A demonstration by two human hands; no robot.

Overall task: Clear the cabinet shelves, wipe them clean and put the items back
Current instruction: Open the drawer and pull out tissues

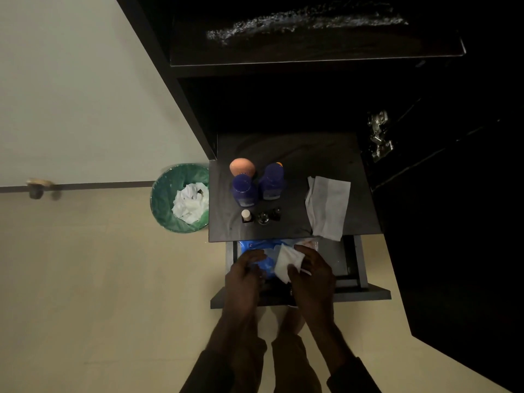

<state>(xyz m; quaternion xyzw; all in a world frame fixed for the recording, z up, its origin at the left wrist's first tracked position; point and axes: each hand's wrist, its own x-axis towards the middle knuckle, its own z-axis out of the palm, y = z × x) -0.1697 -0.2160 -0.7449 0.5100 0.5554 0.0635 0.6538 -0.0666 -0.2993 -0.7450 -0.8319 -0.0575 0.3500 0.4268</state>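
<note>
Two hands are working over the open drawer (350, 259) at lower centre of the frame: the left hand (246, 272) is pressing down a blue packet (256, 248), while the right hand (310, 275) is pinching a white wipe (287, 260) by its edge. Limp and light, the wipe is likely needing a bunched, fuller grip for scrubbing.

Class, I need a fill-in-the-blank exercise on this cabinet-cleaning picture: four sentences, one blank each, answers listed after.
1. The waste bin left of the cabinet top has a ____ liner.
2. The orange bottle stands behind ____ blue bottles.
3. The right hand grips a white ____ over the open drawer.
4. The left hand rests on a ____ packet.

Answers: green; two; wipe; blue
</note>
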